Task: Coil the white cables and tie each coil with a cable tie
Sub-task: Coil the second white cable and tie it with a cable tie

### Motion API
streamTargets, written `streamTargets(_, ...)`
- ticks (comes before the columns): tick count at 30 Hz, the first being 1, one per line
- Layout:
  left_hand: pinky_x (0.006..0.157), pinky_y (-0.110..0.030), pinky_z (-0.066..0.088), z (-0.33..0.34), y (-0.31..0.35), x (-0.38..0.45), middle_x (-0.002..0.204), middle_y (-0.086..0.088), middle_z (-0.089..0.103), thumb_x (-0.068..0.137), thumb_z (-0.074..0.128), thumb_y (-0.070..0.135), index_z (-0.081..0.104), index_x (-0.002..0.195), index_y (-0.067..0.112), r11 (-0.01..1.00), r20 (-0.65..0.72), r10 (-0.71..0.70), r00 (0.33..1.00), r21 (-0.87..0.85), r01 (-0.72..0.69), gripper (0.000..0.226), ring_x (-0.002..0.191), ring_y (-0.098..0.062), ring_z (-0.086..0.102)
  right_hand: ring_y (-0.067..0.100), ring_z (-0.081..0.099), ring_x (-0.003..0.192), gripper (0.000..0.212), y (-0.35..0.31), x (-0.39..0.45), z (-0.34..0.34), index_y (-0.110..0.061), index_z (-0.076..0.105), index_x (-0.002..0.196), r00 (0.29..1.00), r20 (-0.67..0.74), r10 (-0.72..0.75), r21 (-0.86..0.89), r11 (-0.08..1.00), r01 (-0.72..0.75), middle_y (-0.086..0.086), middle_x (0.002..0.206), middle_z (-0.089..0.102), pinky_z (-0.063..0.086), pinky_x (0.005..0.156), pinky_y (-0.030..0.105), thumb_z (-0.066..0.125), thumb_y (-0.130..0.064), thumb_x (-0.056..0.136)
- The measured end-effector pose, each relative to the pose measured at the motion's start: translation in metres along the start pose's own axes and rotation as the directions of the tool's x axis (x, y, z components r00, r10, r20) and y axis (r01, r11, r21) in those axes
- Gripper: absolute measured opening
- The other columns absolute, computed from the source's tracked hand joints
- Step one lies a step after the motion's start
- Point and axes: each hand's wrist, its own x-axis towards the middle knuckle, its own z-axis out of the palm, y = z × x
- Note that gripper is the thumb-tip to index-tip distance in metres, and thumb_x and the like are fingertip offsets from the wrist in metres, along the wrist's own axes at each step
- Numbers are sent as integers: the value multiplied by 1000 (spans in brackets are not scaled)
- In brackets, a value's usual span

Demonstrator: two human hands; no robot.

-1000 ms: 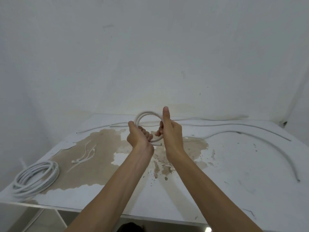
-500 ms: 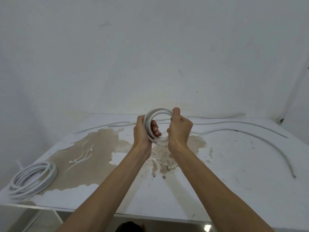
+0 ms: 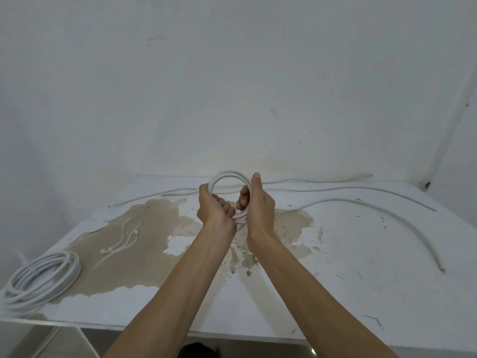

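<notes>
From the head camera, both hands hold a small coil of white cable upright above the middle of the table. The left hand curls its fingers round the coil's left side; the right hand grips the right side, thumb straight up along the loop. The cable's free length trails right across the tabletop (another cable lies by the wall). A finished coil rests at the table's left corner, loose cable ties near it. No writing is legible anywhere.
</notes>
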Motion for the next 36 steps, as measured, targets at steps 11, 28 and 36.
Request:
streamTargets(11, 47, -27, 42, -6, -4, -6, 50, 0, 37, 99, 39, 24, 41, 65, 12, 966, 142, 123, 982, 208, -151, 36, 36, -14, 35, 21, 27, 54, 42, -20, 7, 9, -12, 44, 62, 978, -208, -7, -2, 1000, 7, 8, 62, 31, 28, 54, 34, 63, -39, 87)
streamTargets(28, 48, -29, 26, -12, 20, 8, 50, 0, 31, 92, 47, 29, 41, 62, 13, 732, 272, 289, 918, 555, -395, 35, 42, -16, 24, 16, 64, 56, 41, -30, 6, -4, -6, 74, 88, 951, 270, -152, -266, 937, 225, 5, 74, 76, 55, 69, 34, 73, -47, 87)
streamTargets(36, 36, -22, 15, -11, 31, 13, 45, 6, 18, 100, 47, 36, 29, 60, 20, 985, 81, 57, 995, 156, -69, 47, 37, -12, 12, 27, 73, 90, 83, -15, 1, -15, -6, 72, 92, 983, 169, -73, -258, 959, 116, 14, 91, 75, 57, 87, 34, 56, -84, 70)
